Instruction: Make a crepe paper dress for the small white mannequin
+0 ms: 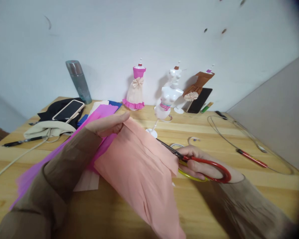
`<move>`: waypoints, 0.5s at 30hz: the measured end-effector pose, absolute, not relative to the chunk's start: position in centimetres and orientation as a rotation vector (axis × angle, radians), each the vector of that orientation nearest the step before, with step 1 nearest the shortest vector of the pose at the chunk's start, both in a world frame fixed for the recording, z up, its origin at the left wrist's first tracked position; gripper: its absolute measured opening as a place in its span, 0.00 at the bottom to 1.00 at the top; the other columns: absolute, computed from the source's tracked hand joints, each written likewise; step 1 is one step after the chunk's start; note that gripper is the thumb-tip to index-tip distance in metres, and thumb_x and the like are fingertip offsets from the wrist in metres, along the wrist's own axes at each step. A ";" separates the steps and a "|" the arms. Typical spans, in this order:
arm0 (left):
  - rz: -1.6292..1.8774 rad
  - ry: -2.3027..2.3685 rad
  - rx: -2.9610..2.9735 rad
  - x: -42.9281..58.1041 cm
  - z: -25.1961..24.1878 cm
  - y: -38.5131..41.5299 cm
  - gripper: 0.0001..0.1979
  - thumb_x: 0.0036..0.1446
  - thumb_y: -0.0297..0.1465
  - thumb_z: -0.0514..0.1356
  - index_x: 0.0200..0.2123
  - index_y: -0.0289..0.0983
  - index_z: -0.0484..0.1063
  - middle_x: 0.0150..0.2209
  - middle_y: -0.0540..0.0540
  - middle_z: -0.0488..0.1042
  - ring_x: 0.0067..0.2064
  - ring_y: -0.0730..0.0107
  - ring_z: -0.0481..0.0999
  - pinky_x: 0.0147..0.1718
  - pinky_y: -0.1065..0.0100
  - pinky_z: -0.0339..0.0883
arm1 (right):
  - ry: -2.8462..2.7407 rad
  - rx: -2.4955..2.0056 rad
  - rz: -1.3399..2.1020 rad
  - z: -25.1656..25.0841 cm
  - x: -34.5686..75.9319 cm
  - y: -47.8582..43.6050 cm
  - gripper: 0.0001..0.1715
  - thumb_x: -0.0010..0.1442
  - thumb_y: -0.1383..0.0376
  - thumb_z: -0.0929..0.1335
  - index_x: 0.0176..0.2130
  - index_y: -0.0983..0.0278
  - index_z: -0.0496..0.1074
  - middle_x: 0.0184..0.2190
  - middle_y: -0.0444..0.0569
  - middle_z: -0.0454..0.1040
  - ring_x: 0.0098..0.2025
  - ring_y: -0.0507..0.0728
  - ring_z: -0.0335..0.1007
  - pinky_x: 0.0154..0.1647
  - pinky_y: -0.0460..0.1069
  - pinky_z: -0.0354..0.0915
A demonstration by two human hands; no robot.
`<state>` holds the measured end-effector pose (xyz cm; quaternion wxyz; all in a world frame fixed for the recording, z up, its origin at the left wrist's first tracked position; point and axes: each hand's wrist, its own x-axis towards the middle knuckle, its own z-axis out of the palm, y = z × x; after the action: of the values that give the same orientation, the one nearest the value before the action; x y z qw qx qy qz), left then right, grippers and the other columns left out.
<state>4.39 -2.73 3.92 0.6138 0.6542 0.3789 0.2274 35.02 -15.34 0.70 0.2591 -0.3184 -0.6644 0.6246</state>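
A wide sheet of peach crepe paper (139,166) hangs from my left hand (109,124), whose thumb and fingers pinch its upper left corner. The sheet's top edge is folded over and slopes down to the right. My right hand (196,162) grips scissors (211,161) with red and yellow handles. Their dark blades point up and left, beside the paper's right end; whether they touch it I cannot tell. Beneath my left forearm lies magenta crepe paper (104,113). Behind the peach sheet stands a small white mannequin (171,94) with pink ribbon round its waist.
At the back stand a mannequin in a pink and cream dress (137,88), one in a brown dress (199,81), and a grey bottle (79,83). A phone (69,110) lies on dark cloth at left. A red-handled tool (251,158) with a cable lies right.
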 end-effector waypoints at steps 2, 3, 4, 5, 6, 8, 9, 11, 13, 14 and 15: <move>0.530 0.834 1.369 4.5 4.1 -2.9 0.24 0.58 0.51 0.57 0.22 0.38 0.63 0.18 0.54 0.61 0.22 0.77 0.65 0.23 0.74 0.59 | -1.789 -0.873 1.699 0.4 35.2 -15.3 0.24 0.63 0.48 0.66 0.32 0.67 0.69 0.12 0.34 0.55 0.12 0.43 0.42 0.13 0.42 0.42; 0.505 0.798 1.338 4.7 4.3 -3.1 0.22 0.57 0.49 0.59 0.23 0.38 0.65 0.20 0.53 0.64 0.24 0.75 0.68 0.24 0.73 0.60 | -1.780 -0.878 1.703 0.3 35.3 -15.3 0.25 0.63 0.47 0.66 0.33 0.67 0.69 0.12 0.33 0.55 0.12 0.43 0.41 0.13 0.43 0.43; 0.453 0.761 1.338 4.8 4.5 -3.2 0.19 0.56 0.46 0.62 0.24 0.37 0.69 0.22 0.51 0.69 0.26 0.73 0.71 0.25 0.73 0.62 | -1.775 -0.884 1.708 0.2 35.3 -15.3 0.25 0.62 0.47 0.67 0.34 0.67 0.69 0.12 0.33 0.55 0.12 0.43 0.41 0.13 0.43 0.43; 0.397 0.722 1.349 4.9 4.7 -3.4 0.16 0.54 0.43 0.64 0.26 0.36 0.72 0.26 0.49 0.74 0.29 0.71 0.74 0.27 0.72 0.64 | -1.773 -0.893 1.714 0.2 35.3 -15.3 0.25 0.62 0.46 0.67 0.34 0.67 0.70 0.12 0.33 0.55 0.12 0.43 0.41 0.13 0.43 0.43; 0.349 0.681 1.359 5.1 4.9 -3.6 0.12 0.53 0.40 0.65 0.28 0.36 0.76 0.29 0.47 0.77 0.31 0.69 0.76 0.28 0.71 0.66 | -1.770 -0.904 1.715 0.2 35.4 -15.3 0.26 0.62 0.46 0.67 0.34 0.67 0.70 0.12 0.33 0.55 0.12 0.43 0.41 0.12 0.43 0.42; 0.304 0.613 1.354 5.3 5.3 -3.9 0.08 0.51 0.34 0.67 0.32 0.35 0.80 0.34 0.45 0.80 0.33 0.67 0.78 0.30 0.70 0.68 | -1.769 -0.941 1.716 0.2 35.4 -15.3 0.26 0.61 0.46 0.67 0.34 0.67 0.70 0.12 0.33 0.55 0.12 0.43 0.41 0.12 0.43 0.42; 0.310 0.596 1.339 5.3 5.4 -4.0 0.08 0.50 0.33 0.67 0.32 0.35 0.81 0.35 0.44 0.81 0.33 0.67 0.78 0.31 0.70 0.69 | -1.770 -0.955 1.713 0.2 35.4 -15.3 0.25 0.62 0.46 0.67 0.33 0.67 0.70 0.12 0.33 0.55 0.12 0.43 0.41 0.12 0.43 0.41; 0.348 0.588 1.320 5.4 5.6 -4.2 0.06 0.49 0.31 0.68 0.31 0.35 0.81 0.34 0.44 0.82 0.33 0.67 0.79 0.31 0.70 0.70 | -1.768 -0.964 1.699 0.2 35.4 -15.3 0.25 0.62 0.46 0.66 0.32 0.66 0.69 0.11 0.33 0.55 0.12 0.43 0.39 0.12 0.43 0.40; 0.348 0.573 1.329 5.3 5.7 -4.2 0.06 0.50 0.32 0.68 0.31 0.35 0.81 0.33 0.44 0.82 0.31 0.68 0.78 0.30 0.71 0.70 | -1.762 -0.956 1.686 0.1 35.5 -15.3 0.25 0.62 0.46 0.66 0.31 0.66 0.68 0.11 0.33 0.54 0.12 0.43 0.39 0.13 0.43 0.39; 0.333 0.558 1.340 5.3 5.8 -4.3 0.06 0.51 0.32 0.67 0.32 0.35 0.81 0.33 0.44 0.82 0.31 0.68 0.78 0.30 0.71 0.69 | -1.756 -0.954 1.681 0.1 35.5 -15.3 0.26 0.62 0.45 0.66 0.31 0.66 0.67 0.11 0.32 0.54 0.12 0.43 0.39 0.13 0.43 0.38; 0.313 0.538 1.354 5.2 5.8 -4.3 0.08 0.52 0.33 0.67 0.33 0.35 0.81 0.33 0.44 0.82 0.31 0.68 0.78 0.31 0.70 0.69 | -1.749 -0.959 1.678 0.0 35.5 -15.3 0.26 0.62 0.45 0.66 0.32 0.66 0.67 0.12 0.32 0.54 0.12 0.43 0.39 0.13 0.43 0.38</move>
<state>5.20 -4.29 5.78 0.7351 0.6159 0.2448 0.1424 35.53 -15.31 -0.01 0.2645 -0.3548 -0.6471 0.6209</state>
